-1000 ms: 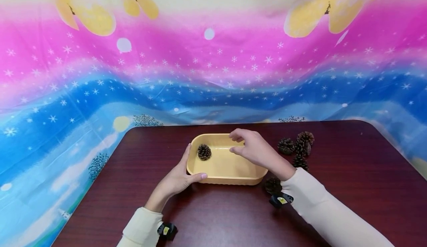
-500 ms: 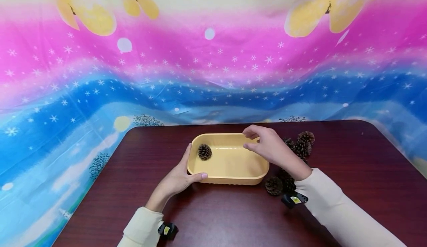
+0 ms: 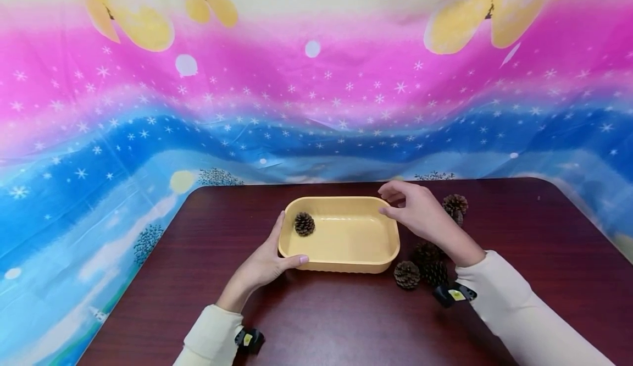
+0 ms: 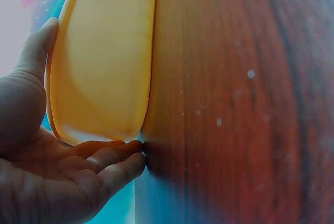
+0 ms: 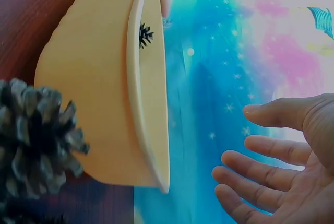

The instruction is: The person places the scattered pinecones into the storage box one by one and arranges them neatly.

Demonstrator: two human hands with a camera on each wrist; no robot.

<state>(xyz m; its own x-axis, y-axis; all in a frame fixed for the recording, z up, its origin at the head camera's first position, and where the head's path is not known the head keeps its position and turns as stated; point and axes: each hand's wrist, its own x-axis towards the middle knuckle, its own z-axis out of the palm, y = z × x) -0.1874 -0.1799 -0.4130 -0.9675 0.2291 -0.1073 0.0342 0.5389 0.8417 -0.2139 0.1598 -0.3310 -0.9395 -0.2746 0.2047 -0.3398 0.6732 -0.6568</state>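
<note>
A yellow oblong plastic container stands on the table with one brown pine cone lying inside at its left end. My left hand holds that end, thumb at the near rim and fingers along the side. In the left wrist view, its fingers curve about the container's end. Over the container's far right corner is my right hand, fingers loosely bent and holding nothing. The right wrist view shows those fingers spread apart, away from the container's rim.
Right of the container, several pine cones lie on the dark red-brown table: a front one, others beside it, and more at the back. My right forearm partly covers this group. A printed snowflake cloth hangs behind the table.
My right hand has drawn back to the right, from over the container's inside to its far right corner. The left hand and the pine cone inside the container stay in place.
</note>
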